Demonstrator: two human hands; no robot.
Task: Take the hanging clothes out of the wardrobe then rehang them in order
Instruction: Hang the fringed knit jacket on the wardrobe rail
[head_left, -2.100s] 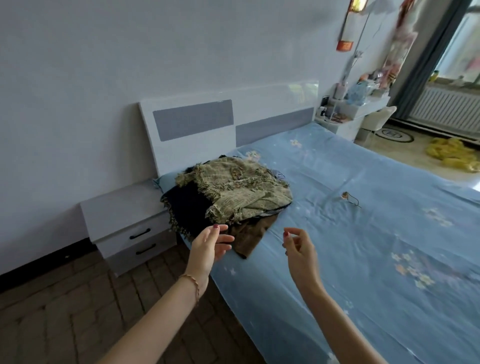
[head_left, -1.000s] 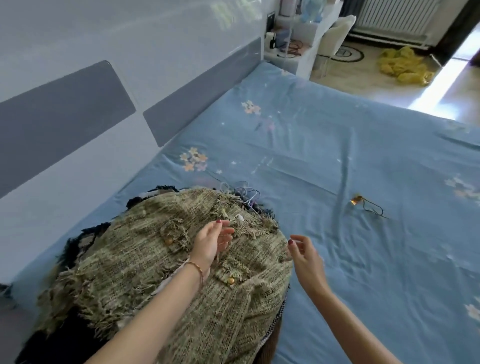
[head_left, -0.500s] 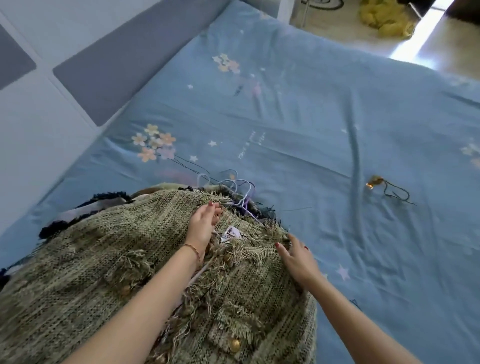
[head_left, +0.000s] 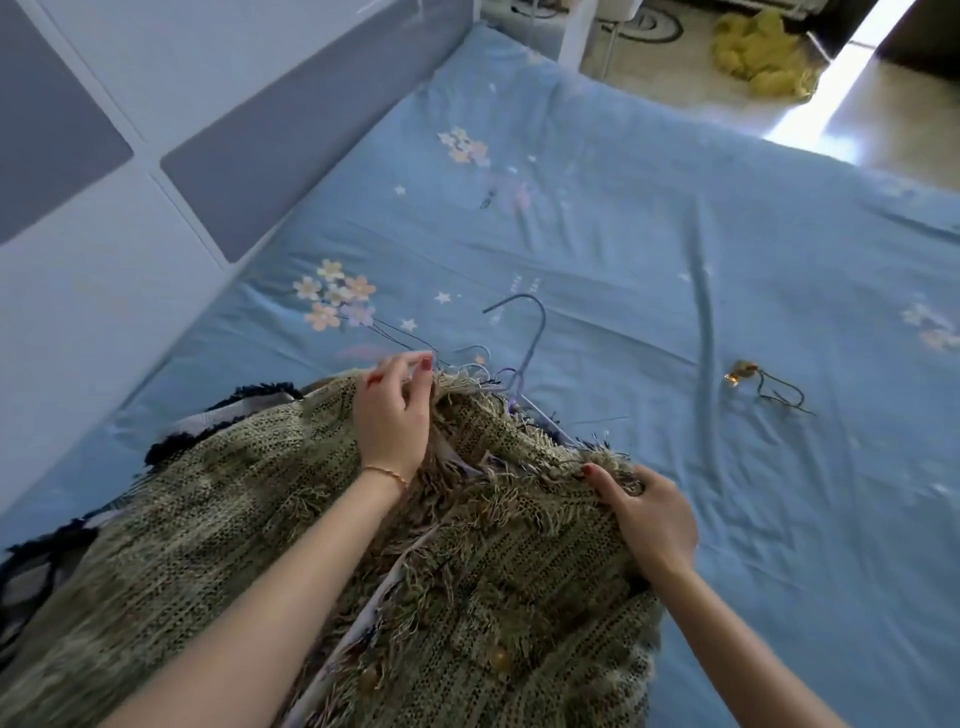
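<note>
— The hands?
— Left hand (head_left: 392, 410) pinches the jacket (head_left: 218, 519) collar by the hanger (head_left: 522, 358); right hand (head_left: 649, 519) grips its fringed edge.
— Where?
— On the blue bed (head_left: 675, 249), beside the headboard (head_left: 156, 135).

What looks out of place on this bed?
A small gold trinket with dark cords lies loose on the blue sheet, apart from the green fringed jacket. On the floor beyond the bed sits a crumpled yellow heap.
</note>
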